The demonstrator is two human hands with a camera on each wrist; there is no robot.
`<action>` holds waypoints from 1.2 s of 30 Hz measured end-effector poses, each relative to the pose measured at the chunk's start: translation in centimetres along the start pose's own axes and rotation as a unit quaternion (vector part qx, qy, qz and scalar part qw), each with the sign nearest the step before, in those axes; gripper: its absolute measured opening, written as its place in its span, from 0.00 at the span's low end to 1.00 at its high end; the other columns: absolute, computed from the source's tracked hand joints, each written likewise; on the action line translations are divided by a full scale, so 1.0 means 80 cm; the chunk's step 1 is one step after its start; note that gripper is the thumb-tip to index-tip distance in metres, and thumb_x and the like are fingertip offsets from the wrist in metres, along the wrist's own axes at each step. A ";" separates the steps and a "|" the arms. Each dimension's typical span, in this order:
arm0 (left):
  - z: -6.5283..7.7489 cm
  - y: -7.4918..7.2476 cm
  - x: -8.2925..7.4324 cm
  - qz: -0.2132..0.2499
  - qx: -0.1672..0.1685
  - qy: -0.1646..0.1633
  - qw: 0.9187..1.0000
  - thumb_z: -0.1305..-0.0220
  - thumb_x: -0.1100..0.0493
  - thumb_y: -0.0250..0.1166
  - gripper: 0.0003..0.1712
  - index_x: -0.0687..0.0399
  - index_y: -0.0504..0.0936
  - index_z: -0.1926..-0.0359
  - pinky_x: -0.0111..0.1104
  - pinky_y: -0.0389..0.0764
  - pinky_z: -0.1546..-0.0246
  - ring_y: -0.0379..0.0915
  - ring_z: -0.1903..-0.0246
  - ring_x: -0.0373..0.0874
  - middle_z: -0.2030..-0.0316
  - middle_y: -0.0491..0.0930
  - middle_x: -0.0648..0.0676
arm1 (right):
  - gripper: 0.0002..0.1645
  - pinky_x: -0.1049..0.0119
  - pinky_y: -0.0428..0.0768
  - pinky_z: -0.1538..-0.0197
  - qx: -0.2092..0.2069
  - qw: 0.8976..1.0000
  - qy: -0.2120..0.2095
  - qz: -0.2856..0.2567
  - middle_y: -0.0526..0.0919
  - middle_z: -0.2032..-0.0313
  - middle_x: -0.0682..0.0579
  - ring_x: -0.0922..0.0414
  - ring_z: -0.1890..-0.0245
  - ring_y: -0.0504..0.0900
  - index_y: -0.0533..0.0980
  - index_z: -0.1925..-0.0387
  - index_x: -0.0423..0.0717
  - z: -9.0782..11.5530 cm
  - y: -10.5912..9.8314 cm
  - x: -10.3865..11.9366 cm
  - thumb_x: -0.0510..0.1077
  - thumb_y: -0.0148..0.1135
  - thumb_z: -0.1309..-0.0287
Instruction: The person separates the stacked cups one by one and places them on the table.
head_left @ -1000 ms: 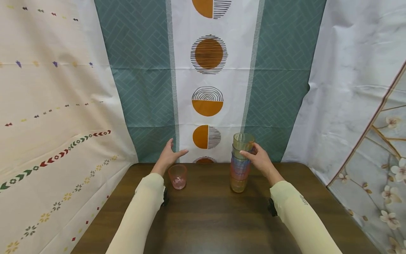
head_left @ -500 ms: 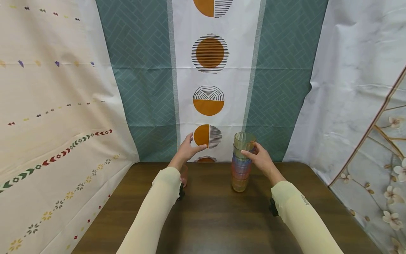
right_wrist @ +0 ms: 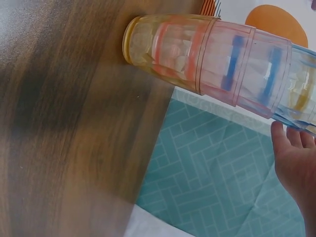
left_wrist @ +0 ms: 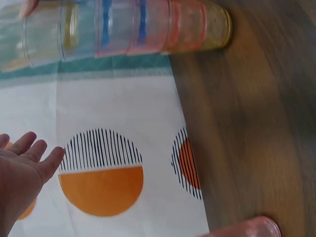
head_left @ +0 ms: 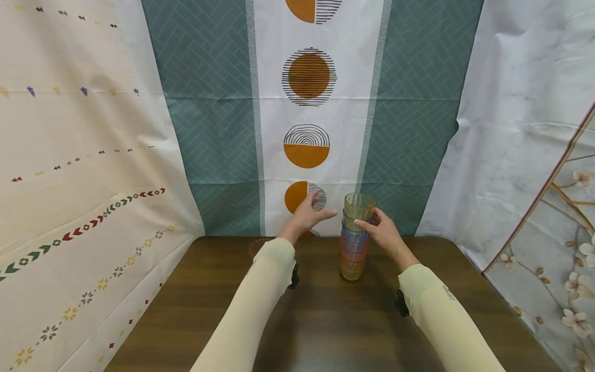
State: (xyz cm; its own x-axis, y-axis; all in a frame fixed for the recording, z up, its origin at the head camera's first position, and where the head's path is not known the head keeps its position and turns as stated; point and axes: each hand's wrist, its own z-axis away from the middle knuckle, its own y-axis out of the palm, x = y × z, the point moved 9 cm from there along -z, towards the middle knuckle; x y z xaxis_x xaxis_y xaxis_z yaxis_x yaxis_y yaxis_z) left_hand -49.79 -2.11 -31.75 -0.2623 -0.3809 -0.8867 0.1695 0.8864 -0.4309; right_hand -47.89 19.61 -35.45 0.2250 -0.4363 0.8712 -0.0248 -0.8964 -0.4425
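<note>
A tall stack of nested, see-through coloured cups (head_left: 353, 250) stands upright on the table, yellow at top and bottom with blue and pink between. My right hand (head_left: 385, 233) holds the stack near its upper cups, thumb on the near side and fingers around the far right side. Left of the stack, my left hand (head_left: 308, 214) is in the air with fingers spread and thumb toward the cups, apart from them. A lone pink cup (head_left: 255, 246) is mostly hidden behind my left forearm; part of this pink cup (left_wrist: 254, 228) shows in the left wrist view.
Dark wooden table (head_left: 325, 330) lies under the cups. A patterned cloth (head_left: 307, 113) hangs right behind its far edge, with a cream cloth (head_left: 93, 181) on the left and a floral one (head_left: 525, 170) on the right.
My left hand has moved right, from above the lone pink cup toward the stack, and its forearm now covers most of that cup. The right hand and the stack have stayed put.
</note>
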 end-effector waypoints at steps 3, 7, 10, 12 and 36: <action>-0.003 0.014 -0.009 -0.007 0.009 0.005 1.000 0.41 0.41 0.71 0.56 0.48 0.49 0.21 0.52 0.64 0.34 0.54 0.28 0.56 0.26 0.56 0.59 | 0.54 0.41 0.62 0.32 0.002 1.000 -0.002 -0.004 0.60 0.28 0.36 0.38 0.29 0.60 0.52 0.24 0.40 -0.001 0.000 -0.003 0.62 0.66 0.39; -0.006 0.025 -0.016 -0.019 0.015 0.009 1.000 0.42 0.40 0.71 0.57 0.49 0.49 0.21 0.51 0.66 0.34 0.53 0.28 0.56 0.25 0.55 0.59 | 0.56 0.40 0.60 0.31 -0.002 1.000 0.002 -0.008 0.58 0.27 0.36 0.38 0.28 0.57 0.50 0.24 0.40 -0.001 -0.001 -0.005 0.60 0.67 0.39; -0.009 0.030 -0.019 -0.028 0.014 0.010 0.999 0.43 0.38 0.72 0.57 0.48 0.50 0.22 0.50 0.67 0.35 0.54 0.28 0.55 0.26 0.57 0.58 | 0.55 0.40 0.61 0.32 -0.002 1.000 0.005 -0.010 0.59 0.28 0.35 0.38 0.29 0.58 0.51 0.24 0.40 -0.001 -0.001 -0.006 0.60 0.68 0.40; -0.011 0.032 -0.021 -0.031 0.013 0.012 0.999 0.44 0.38 0.72 0.58 0.48 0.51 0.22 0.50 0.67 0.35 0.54 0.28 0.54 0.26 0.57 0.57 | 0.54 0.40 0.61 0.32 -0.003 1.000 0.008 -0.011 0.60 0.29 0.35 0.38 0.29 0.58 0.52 0.24 0.41 0.000 0.000 -0.006 0.60 0.68 0.40; -0.026 0.077 -0.034 -0.035 0.035 0.029 0.998 0.45 0.39 0.73 0.56 0.50 0.55 0.23 0.52 0.67 0.35 0.59 0.31 0.57 0.27 0.60 0.58 | 0.60 0.43 0.59 0.30 -0.006 0.999 0.028 -0.035 0.54 0.26 0.35 0.38 0.27 0.55 0.45 0.23 0.38 0.002 0.012 -0.019 0.62 0.67 0.41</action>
State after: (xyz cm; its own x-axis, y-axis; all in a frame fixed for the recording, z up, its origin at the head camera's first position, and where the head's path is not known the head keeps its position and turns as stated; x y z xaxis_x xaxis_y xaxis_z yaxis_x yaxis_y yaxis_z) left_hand -50.02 4.93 -31.66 -0.3298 -0.4234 -0.8438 0.2144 0.8369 -0.5037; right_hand -48.11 19.46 -37.23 0.1715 -0.3765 0.9104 -0.0236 -0.9254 -0.3782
